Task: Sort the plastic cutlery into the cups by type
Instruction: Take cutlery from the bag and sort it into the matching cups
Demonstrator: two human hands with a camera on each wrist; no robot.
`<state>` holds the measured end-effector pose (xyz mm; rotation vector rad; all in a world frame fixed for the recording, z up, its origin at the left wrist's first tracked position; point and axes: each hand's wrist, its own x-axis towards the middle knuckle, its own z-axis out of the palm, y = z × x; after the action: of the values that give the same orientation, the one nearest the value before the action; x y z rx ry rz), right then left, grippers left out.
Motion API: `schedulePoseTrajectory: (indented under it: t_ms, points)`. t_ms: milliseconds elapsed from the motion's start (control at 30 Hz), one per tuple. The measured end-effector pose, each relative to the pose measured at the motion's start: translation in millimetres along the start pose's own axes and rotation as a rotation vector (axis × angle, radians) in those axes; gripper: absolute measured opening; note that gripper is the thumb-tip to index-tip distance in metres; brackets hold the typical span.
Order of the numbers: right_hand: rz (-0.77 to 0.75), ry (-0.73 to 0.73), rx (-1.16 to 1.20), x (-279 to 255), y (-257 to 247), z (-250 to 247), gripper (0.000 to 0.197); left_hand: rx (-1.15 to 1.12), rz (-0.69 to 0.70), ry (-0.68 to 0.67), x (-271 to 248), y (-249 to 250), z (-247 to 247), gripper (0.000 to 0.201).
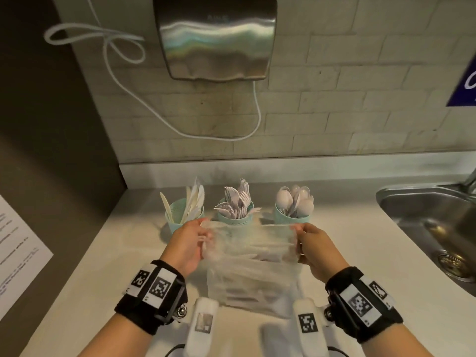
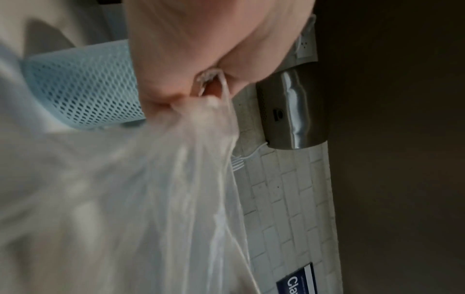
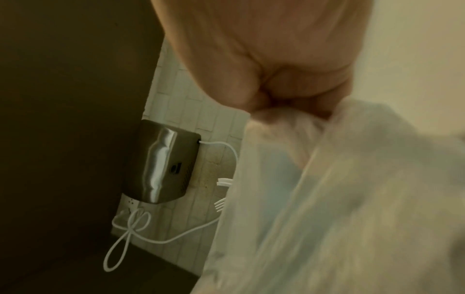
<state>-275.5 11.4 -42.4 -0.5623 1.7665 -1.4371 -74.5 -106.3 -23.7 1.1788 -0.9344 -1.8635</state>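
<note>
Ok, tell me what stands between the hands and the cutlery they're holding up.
The clear plastic bag does. Both the left hand and the right hand grip its top corners, and the cutlery lies inside it. The bag hangs in front of the three cups.

Black wristbands (image 1: 152,300) with black-and-white square-code tags carry white camera mounts (image 1: 307,328) at both wrists.

A blurred clear plastic bag (image 3: 339,199) is pinched in the right hand (image 3: 271,65). A steel hand dryer (image 3: 161,163) with a looped white cord (image 3: 130,234) is seen left, white fork tines (image 3: 221,204) beside the bag.
</note>
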Motion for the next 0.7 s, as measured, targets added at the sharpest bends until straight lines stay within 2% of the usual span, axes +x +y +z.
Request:
schedulePoseTrajectory:
  t_ms: [67,133,233,300,400,433,467,533,567,600,633,700]
  points:
    - [0.025,0.039,-0.004,3,2,-3,0.020,-0.131,-0.033,0.034,7,0,-7,0.019]
    - [0.048,0.069,-0.011,5,4,-6,0.014,-0.122,-0.054,0.057,13,-4,-14,0.012]
    - [0.076,0.047,-0.080,8,9,-8,0.013,0.084,-0.005,0.116,23,-12,-22,0.008]
    - [0.068,0.042,-0.192,12,13,-8,0.017,0.233,0.038,0.146,25,-17,-26,0.014]
    - [-0.036,0.050,-0.425,18,14,-9,0.020,0.398,0.094,0.179,24,-20,-32,0.014]
    - [-0.111,0.060,-0.510,17,14,-9,0.021,0.462,0.153,0.192,22,-20,-33,0.016]
    - [-0.218,0.092,-0.572,14,11,-10,0.022,0.552,0.274,0.221,20,-19,-33,0.017]
    - [-0.518,0.157,-0.537,0,2,-8,0.020,0.702,0.704,0.265,4,-12,-27,0.017]
    - [-0.643,0.116,-0.487,-7,-4,-7,0.017,0.732,0.925,0.210,-7,-6,-21,0.015]
    - [-0.721,0.011,-0.466,-14,-10,-5,0.016,0.791,1.067,0.093,-16,-2,-15,0.012]
    - [-0.743,-0.131,-0.490,-20,-14,-1,0.017,0.884,1.122,-0.063,-24,0,-9,0.011]
    - [-0.658,-0.410,-0.684,-25,-12,7,0.017,1.165,1.030,-0.337,-28,-1,1,0.018]
